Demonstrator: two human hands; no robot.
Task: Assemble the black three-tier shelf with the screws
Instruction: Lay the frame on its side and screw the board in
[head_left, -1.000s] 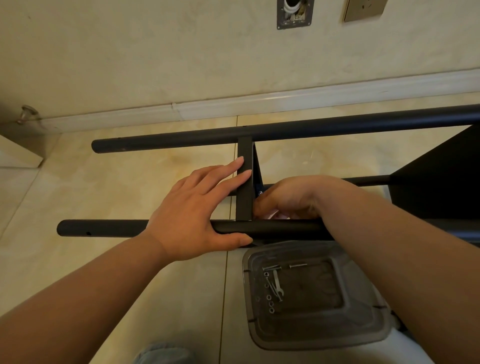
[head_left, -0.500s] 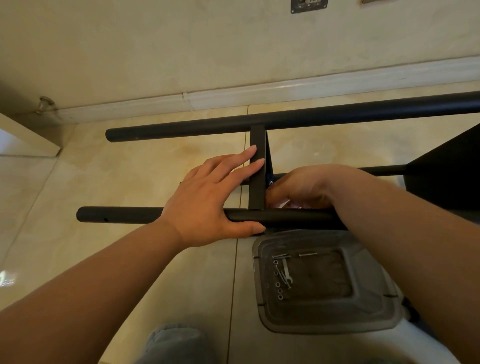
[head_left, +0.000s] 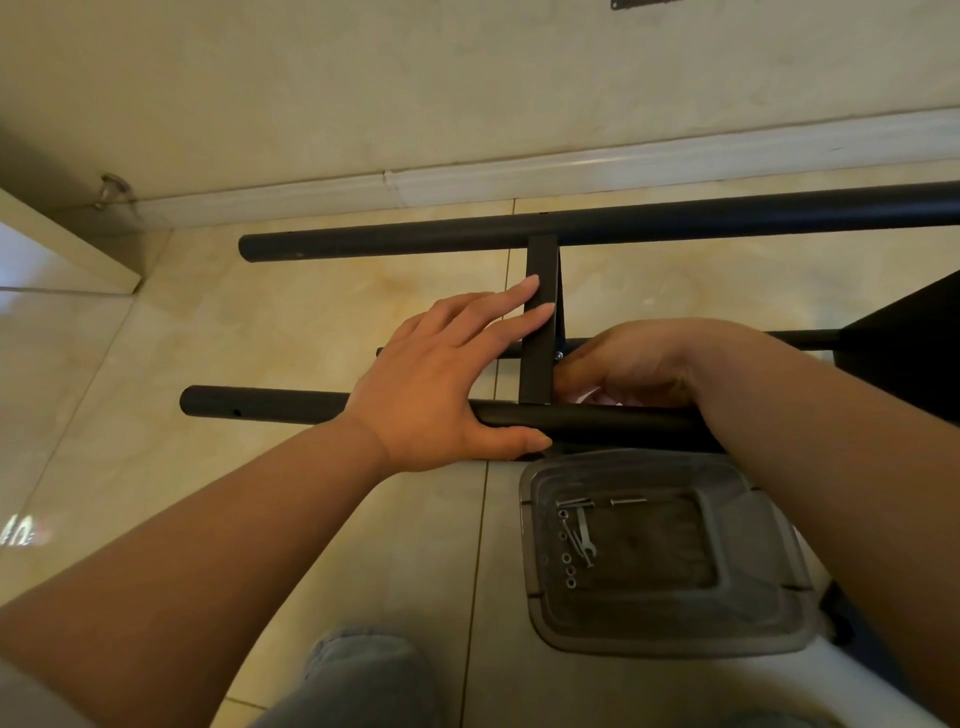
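The black shelf frame lies on its side on the tiled floor. Its far pole and near pole are joined by a flat shelf edge. My left hand presses on the near pole, thumb hooked under it and fingertips resting on the shelf edge. Just right of that edge my right hand is curled behind the near pole, its fingertips hidden. A silver screw head shows at the joint beside its knuckles. Another black shelf panel stands at the right.
A clear plastic tray sits on the floor below the near pole, holding several screws, washers and a small wrench. The wall and white skirting board run behind the frame. My knee is at the bottom.
The view has tilted down and shifted, so the frame and tray sit slightly higher and further right in the picture. Both hands stay in the same places on the frame.
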